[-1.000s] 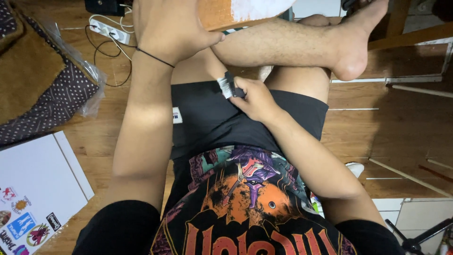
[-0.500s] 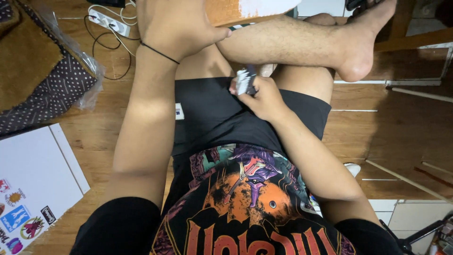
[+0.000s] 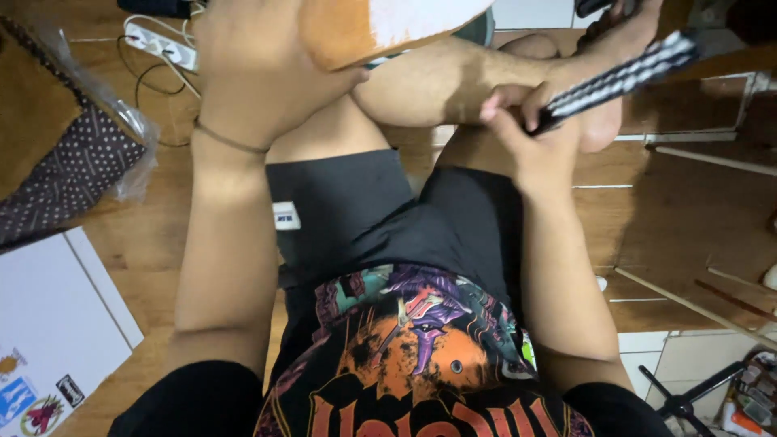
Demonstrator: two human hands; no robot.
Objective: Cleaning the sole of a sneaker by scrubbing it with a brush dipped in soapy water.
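My left hand (image 3: 259, 69) grips a brown and white board-like piece (image 3: 380, 24) at the top of the view, above my crossed bare leg (image 3: 453, 81). My right hand (image 3: 534, 129) is closed around the end of a long black and white patterned stick-like tool (image 3: 623, 77) that points up and to the right. I sit on a wooden floor in black shorts (image 3: 388, 218) and a printed dark shirt (image 3: 413, 356).
A white power strip with cables (image 3: 166, 44) lies top left. A dotted brown fabric bag in clear plastic (image 3: 65, 154) sits at left. A white board with stickers (image 3: 48, 340) lies bottom left. Thin wooden sticks (image 3: 696, 303) lie on the floor at right.
My right hand has lifted from my lap up and to the right. The small folded black and white object it held now shows as a long extended tool.
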